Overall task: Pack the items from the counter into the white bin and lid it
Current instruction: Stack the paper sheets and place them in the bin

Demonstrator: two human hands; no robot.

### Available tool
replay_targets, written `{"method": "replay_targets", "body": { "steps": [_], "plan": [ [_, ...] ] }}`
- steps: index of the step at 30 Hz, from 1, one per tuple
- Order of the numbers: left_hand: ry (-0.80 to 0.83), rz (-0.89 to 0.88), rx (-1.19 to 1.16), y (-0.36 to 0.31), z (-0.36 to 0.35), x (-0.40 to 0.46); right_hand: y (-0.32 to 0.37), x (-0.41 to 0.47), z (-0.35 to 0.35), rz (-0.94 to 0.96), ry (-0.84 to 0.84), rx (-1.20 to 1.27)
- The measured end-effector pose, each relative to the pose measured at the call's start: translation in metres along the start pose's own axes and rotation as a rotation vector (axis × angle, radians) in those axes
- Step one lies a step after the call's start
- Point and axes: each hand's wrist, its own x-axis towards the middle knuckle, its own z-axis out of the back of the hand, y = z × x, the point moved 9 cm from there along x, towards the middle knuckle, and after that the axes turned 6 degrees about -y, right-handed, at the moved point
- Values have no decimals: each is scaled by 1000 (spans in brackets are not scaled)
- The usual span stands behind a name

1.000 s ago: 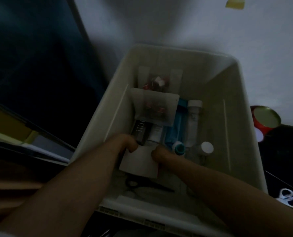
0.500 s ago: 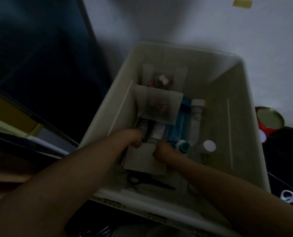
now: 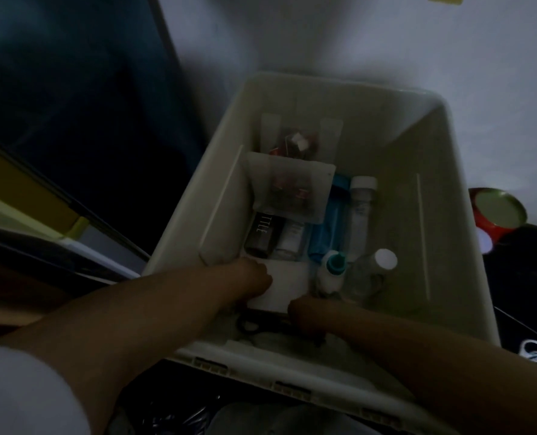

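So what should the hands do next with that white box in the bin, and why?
Probably press the white box flat onto the bin floor and let go. Both the left hand and the right hand are on it, low in the bin, with black scissors just beneath its near edge.

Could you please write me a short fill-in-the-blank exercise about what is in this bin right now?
1. Both hands, left hand and right hand, are down inside the white ____.
2. Between them lies a flat white ____.
3. The small bottle beside it has a ____ cap.
4. Outside the bin, at right, stands a ____ tin.

Missing words: bin; box; teal; red
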Motion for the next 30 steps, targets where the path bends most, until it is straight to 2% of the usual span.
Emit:
{"method": "replay_targets", "body": {
  "steps": [4, 6, 12, 16, 22, 24, 28, 30],
  "plan": [
    [42, -4, -38, -2, -11, 7, -2, 14, -16, 80, 87, -165],
    [58, -10, -47, -2, -10, 8, 0, 19, -17, 88, 65, -130],
    [4, 19, -34, 5, -8, 10, 5, 21, -31, 92, 213, -136],
    [-24, 53, -70, 10, -10, 11, 6, 20, -29, 89, 130, -132],
    [-32, 87, -80, 11, -8, 7, 4, 16, -30, 105, 164, -192],
    [16, 96, -96, 14, -13, 7, 4, 16, -27, 127, 134, -218],
    [154, 286, -375, 27, -18, -3, 20, 16, -22, 200, 63, -243],
    [83, 340, -428, 38, -7, -15, 23, 16, -20, 200, 51, -257]
  ]
}}
